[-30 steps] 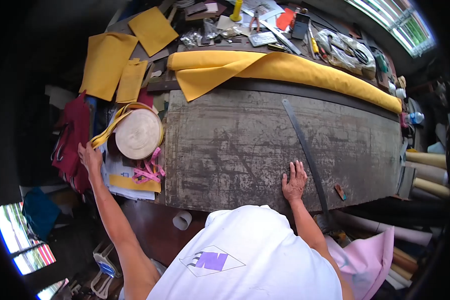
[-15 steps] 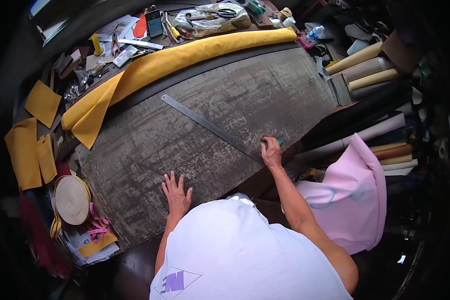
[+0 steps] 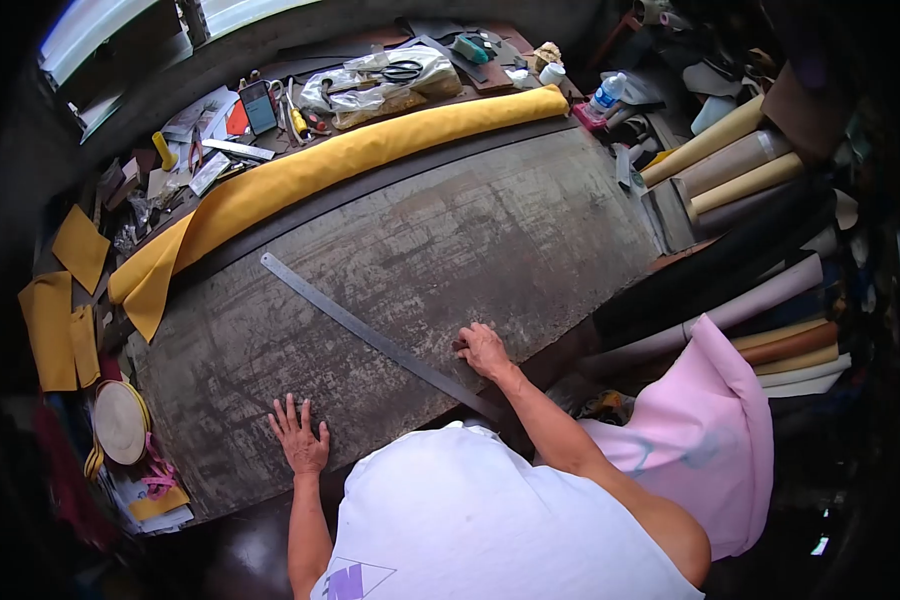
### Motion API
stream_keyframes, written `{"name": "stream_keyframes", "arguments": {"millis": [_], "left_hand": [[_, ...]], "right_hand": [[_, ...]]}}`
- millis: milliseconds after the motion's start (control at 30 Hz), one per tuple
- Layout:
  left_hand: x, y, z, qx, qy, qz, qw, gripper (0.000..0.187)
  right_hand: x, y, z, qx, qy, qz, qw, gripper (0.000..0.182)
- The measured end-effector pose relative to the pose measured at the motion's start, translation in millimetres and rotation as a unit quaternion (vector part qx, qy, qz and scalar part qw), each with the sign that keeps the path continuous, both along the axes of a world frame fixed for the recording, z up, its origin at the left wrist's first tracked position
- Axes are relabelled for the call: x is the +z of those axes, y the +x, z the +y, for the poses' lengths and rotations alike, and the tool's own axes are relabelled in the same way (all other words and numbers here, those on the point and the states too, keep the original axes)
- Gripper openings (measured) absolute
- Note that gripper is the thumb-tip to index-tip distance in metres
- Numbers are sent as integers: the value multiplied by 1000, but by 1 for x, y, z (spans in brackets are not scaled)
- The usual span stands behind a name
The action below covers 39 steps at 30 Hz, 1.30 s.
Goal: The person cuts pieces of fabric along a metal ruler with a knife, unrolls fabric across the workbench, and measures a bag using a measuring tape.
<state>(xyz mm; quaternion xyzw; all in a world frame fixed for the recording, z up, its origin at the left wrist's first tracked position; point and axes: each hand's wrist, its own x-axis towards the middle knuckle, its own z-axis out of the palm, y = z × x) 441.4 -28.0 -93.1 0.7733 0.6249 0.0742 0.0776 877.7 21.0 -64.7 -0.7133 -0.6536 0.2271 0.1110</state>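
Note:
My left hand (image 3: 300,440) lies flat near the front edge of the worn work table (image 3: 420,260), fingers spread and nothing in them. A long metal ruler (image 3: 370,335) rests diagonally on the table between my hands, its lower end reaching past the near edge. My right hand (image 3: 484,352) is on the table to the right of the ruler, not touching it. Its fingers are curled round a small dark item, mostly hidden by the hand.
A yellow material roll (image 3: 370,150) lies along the far side. Behind it are a phone (image 3: 258,107), pliers (image 3: 196,148) and scissors (image 3: 402,70). Pink material (image 3: 710,430) hangs at the right, near several rolls (image 3: 750,185). A round coil (image 3: 121,422) sits at the left.
The view has shifted. My right hand has moved from the ruler's lower end further onto the table. The teal part seen by its fingers before no longer shows.

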Motion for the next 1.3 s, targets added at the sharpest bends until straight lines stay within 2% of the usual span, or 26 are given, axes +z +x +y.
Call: {"name": "stream_keyframes", "arguments": {"millis": [67, 100, 200, 333, 433, 533, 667, 767, 867, 900, 1000, 1133, 1233, 1300], "left_hand": [[-5, -1, -1, -7, 21, 7, 1000, 58], [-1, 0, 0, -5, 12, -1, 1000, 57], [1, -2, 0, -7, 5, -9, 1000, 58], [5, -5, 1, -6, -4, -9, 1000, 59], [0, -9, 0, 0, -13, -4, 1000, 63], [1, -10, 0, 1, -5, -13, 1000, 63], [-2, -12, -1, 1, -4, -19, 1000, 62], [0, -14, -2, 4, -19, -3, 1000, 61], [0, -11, -1, 9, -28, -14, 999, 63], [0, -11, 0, 11, -25, -22, 999, 63], [1, -12, -1, 10, -22, -20, 1000, 64], [1, -11, 0, 9, -18, -24, 1000, 64], [4, -12, -2, 12, -31, -14, 999, 65], [3, -11, 3, 7, -33, -10, 999, 65]], "right_hand": [[6, -1, -4, 1, 1, 19, 1000, 20], [13, -2, -5, -15, 8, 83, 996, 17], [29, -8, -5, -78, -36, 212, 974, 20], [5, -30, -19, -125, -54, 267, 954, 28], [13, -56, -25, -69, -61, 82, 992, 39], [21, -82, -32, -87, -39, 21, 995, 46], [8, -87, -37, -33, -44, 6, 998, 37], [7, -85, -32, -43, -77, 34, 996, 31], [0, -83, -30, 15, -90, 0, 996, 25], [8, -86, -30, 16, -90, -9, 996, 18], [-1, -82, -28, 8, -104, 1, 995, 13], [7, -79, -26, -42, -90, -3, 995, 16], [2, -65, -21, -72, -91, 57, 992, 33], [19, -60, -17, -59, -85, 19, 994, 42]]}}
